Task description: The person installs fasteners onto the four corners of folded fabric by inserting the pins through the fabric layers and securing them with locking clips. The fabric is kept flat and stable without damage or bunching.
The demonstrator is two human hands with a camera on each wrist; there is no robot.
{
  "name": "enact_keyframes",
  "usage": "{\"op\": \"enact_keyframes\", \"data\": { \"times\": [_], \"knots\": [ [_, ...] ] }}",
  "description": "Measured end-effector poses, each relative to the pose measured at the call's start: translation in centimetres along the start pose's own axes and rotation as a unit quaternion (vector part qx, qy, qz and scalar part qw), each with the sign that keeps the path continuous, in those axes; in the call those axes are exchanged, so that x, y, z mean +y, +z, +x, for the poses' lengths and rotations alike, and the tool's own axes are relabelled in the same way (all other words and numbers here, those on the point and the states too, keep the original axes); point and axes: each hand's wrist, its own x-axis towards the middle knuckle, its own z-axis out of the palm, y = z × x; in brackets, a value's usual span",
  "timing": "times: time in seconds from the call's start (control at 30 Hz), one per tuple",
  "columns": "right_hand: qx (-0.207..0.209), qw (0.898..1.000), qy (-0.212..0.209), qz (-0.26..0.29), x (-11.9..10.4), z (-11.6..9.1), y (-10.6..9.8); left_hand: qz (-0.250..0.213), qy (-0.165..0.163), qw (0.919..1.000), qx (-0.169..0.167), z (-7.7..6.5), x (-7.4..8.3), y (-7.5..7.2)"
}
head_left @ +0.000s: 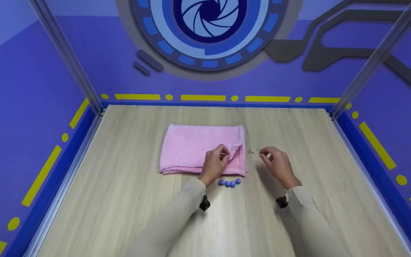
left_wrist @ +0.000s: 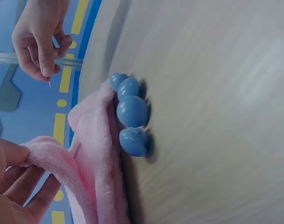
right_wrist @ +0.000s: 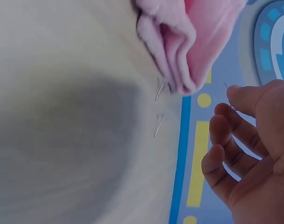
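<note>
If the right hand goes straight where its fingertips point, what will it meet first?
Probably the cloth. In the head view, loose pins lie between, but the right hand seems raised above them; depth is unclear.

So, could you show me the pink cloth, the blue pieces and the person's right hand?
Pink cloth (head_left: 193, 144), head view: its broad upper face.
Blue pieces (left_wrist: 133, 111), left wrist view: the third one from the top.
Right hand (head_left: 279, 164), head view: the back of the hand.
</note>
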Motion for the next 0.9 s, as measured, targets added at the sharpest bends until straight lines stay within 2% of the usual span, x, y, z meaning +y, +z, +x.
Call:
{"op": "enact_keyframes", "data": {
  "times": [0.07, 0.17, 0.3, 0.6, 0.9],
  "knots": [
    [-0.001, 1.0, -0.005, 0.012, -0.5, 0.4, 0.5, -0.013, -0.013, 0.9998, 0.011, 0.2, 0.0, -0.2],
    [-0.001, 0.999, -0.009, 0.037, -1.4, 1.1, 1.1, -0.007, -0.024, 0.9994, 0.024, 0.4, 0.0, -0.5],
    [0.0, 0.997, -0.006, 0.074, -2.7, 2.1, 2.0, 0.004, -0.033, 0.9983, 0.047, 0.7, 0.2, -0.8],
    [-0.008, 0.992, -0.029, 0.126, -5.3, 3.9, 3.6, -0.012, -0.054, 0.9943, 0.092, 1.6, 0.4, -1.6],
    [-0.014, 0.987, -0.022, 0.161, -7.0, 5.0, 4.9, -0.003, -0.04, 0.9933, 0.109, 2.0, 0.4, -2.0]
  ]
}}
